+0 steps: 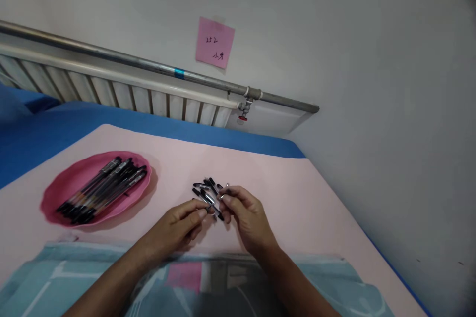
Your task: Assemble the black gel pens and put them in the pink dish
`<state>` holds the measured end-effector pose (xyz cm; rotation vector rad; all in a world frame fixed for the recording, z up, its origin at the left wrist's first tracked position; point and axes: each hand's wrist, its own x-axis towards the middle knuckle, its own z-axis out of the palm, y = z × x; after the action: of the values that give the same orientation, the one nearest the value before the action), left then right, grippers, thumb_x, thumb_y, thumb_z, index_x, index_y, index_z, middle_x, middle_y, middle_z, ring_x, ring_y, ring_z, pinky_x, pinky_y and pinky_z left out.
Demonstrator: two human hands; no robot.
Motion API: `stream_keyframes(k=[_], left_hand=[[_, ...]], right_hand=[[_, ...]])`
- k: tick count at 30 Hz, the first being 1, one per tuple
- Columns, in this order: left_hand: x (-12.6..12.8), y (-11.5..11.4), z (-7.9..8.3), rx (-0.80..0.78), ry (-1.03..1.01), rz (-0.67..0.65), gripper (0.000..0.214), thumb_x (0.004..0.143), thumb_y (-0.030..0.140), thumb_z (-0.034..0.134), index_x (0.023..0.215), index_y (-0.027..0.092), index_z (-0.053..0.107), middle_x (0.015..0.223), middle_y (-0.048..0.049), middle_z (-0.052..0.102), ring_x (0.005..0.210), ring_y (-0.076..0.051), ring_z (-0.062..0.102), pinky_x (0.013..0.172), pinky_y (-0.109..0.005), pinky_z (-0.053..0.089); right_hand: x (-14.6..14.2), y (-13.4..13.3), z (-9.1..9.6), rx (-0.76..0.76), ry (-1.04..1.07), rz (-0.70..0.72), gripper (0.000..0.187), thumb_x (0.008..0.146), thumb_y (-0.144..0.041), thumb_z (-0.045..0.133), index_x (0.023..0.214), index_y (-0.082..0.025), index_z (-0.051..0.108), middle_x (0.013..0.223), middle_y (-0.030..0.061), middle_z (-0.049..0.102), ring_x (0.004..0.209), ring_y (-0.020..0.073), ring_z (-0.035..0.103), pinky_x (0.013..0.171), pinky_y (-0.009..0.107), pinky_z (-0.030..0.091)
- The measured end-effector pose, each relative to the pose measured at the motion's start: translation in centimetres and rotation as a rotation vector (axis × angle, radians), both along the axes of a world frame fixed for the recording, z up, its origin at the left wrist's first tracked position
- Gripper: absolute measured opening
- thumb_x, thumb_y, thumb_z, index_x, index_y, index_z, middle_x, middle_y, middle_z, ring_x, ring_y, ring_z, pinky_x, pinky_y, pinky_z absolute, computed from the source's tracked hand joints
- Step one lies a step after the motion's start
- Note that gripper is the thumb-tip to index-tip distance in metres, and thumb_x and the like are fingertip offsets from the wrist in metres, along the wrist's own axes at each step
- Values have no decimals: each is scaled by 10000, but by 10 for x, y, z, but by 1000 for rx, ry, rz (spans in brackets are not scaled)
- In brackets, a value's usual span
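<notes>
My left hand (182, 225) and my right hand (243, 215) meet over the pink surface (297, 193), fingertips pinched together on a small black pen cap (212, 206). Just beyond the fingertips lies a small heap of black pen caps (208, 185). To the left stands an oval pink tray (67, 185) with several black-capped gel pens (106, 188) lying side by side in it. Whether both hands grip the same piece is hard to tell.
A light blue patterned cloth (55, 277) covers the near edge. Blue fabric (55, 126) lies behind the pink surface. A white radiator (122, 91) with a pipe and red valve (243, 118) runs along the wall, under a pink sticky note (214, 42).
</notes>
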<state>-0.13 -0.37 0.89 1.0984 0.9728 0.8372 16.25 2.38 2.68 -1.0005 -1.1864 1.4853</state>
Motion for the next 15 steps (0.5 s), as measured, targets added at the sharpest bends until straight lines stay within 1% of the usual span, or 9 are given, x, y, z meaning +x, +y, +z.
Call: stream_keyframes(k=[4, 6, 11, 15], left_hand=[[0, -1, 2, 13, 57, 5, 312, 783, 430, 494, 951, 181, 580, 529, 69, 410, 462, -69, 332, 444, -193, 232], [-1, -1, 3, 10, 63, 10, 302, 783, 422, 498, 940, 177, 576, 534, 68, 409, 464, -67, 331, 445, -193, 231], [-2, 0, 1, -11, 57, -5, 297, 782, 426, 498, 918, 171, 563, 531, 69, 394, 456, -65, 314, 434, -190, 204], [-4, 0, -1, 38, 84, -52, 308, 791, 433, 479, 918, 168, 568, 530, 70, 380, 454, -68, 310, 432, -190, 211]], right_hand=[[-9, -8, -1, 25, -21, 20, 109, 719, -206, 597, 814, -172, 638, 599, -25, 576, 469, 70, 453, 457, 198, 356], [-10, -9, -1, 28, -43, 25, 104, 720, -196, 593, 808, -173, 642, 586, -29, 572, 462, 66, 446, 458, 198, 351], [-4, -5, -5, 8, -134, 75, 89, 696, -205, 614, 771, -168, 642, 542, -42, 542, 446, 67, 429, 431, 193, 340], [2, -1, -4, -25, -187, 154, 116, 690, -217, 621, 792, -166, 638, 539, -49, 528, 439, 65, 427, 428, 191, 334]])
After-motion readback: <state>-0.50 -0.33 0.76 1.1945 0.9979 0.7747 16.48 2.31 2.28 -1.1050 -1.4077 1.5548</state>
